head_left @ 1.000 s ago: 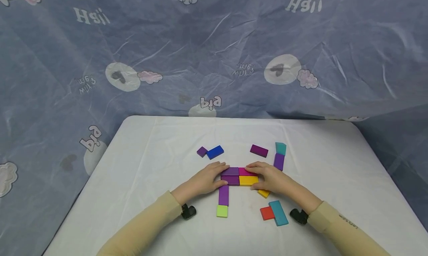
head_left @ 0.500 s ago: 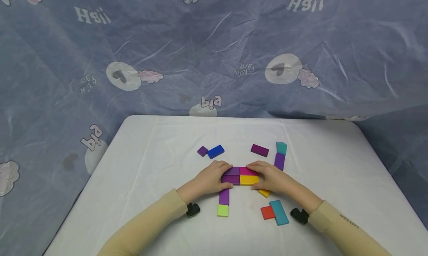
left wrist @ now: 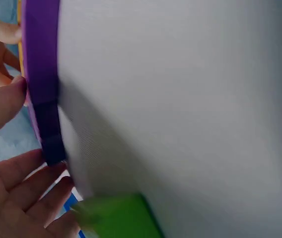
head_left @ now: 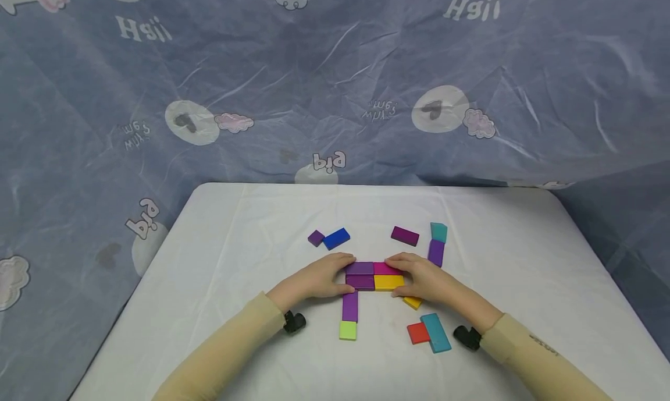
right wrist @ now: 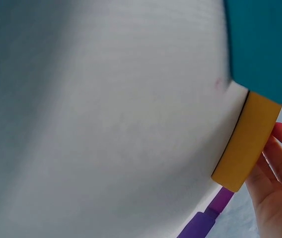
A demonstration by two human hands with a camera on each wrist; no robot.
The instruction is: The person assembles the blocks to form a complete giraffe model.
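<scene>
Four-sided group of flat blocks at mid-table: a purple block point(head_left: 360, 268) and magenta block point(head_left: 386, 268) at the back, a dark purple block point(head_left: 360, 282) and yellow block point(head_left: 389, 283) in front. My left hand point(head_left: 319, 277) grips the two purple ones between its thumb at the near edge and fingers at the far edge. On the opposite side my right hand point(head_left: 428, 280) holds the magenta and yellow ones likewise. In the left wrist view, my left thumb point(left wrist: 7, 104) touches the purple side. Another yellow block point(head_left: 412, 303) lies partly under the right hand.
Below the group, a purple block point(head_left: 350, 305) meets a lime block point(head_left: 348, 330). A red block point(head_left: 417, 333) touches a teal block point(head_left: 436, 333). Behind lie a small purple block point(head_left: 316, 238), blue block point(head_left: 337, 238), plum block point(head_left: 405, 236) and turquoise block point(head_left: 439, 232).
My left hand shifts right along the purple blocks, then back left to about where it was. The right hand and the blocks stay in place.
</scene>
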